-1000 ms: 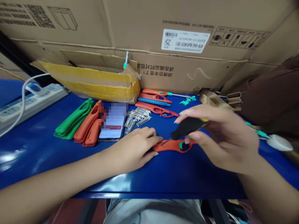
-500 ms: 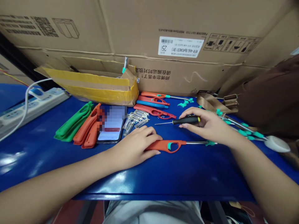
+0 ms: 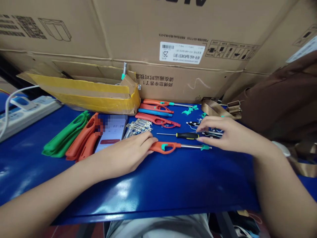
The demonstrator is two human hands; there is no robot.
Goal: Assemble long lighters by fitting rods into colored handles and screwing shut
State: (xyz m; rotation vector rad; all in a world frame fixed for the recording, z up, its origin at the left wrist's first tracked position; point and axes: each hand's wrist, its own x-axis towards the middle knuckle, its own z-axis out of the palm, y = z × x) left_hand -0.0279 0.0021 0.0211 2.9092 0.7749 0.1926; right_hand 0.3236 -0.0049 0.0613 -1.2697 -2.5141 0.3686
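As left grip [image 3: 126, 153] clasps orange lighter [image 3: 177, 145], screwdriver [image 3: 187, 135] at fingertips of right grip [image 3: 225, 135], hold unclear

Head view: forward, down over blue table [image 3: 173, 188], apparently fairly near.

On the cardboard carton [image 3: 128, 36], a white label [image 3: 182, 53] reads KFR-46G/BpR3AES1 (B1) and 25, upside down; below stands inverted Chinese print [image 3: 157, 82], 师傅您辛苦了! A QR code [image 3: 31, 27] sits far left. The partly pixelated smartphone [image 3: 110, 134] appears to show 02:28.
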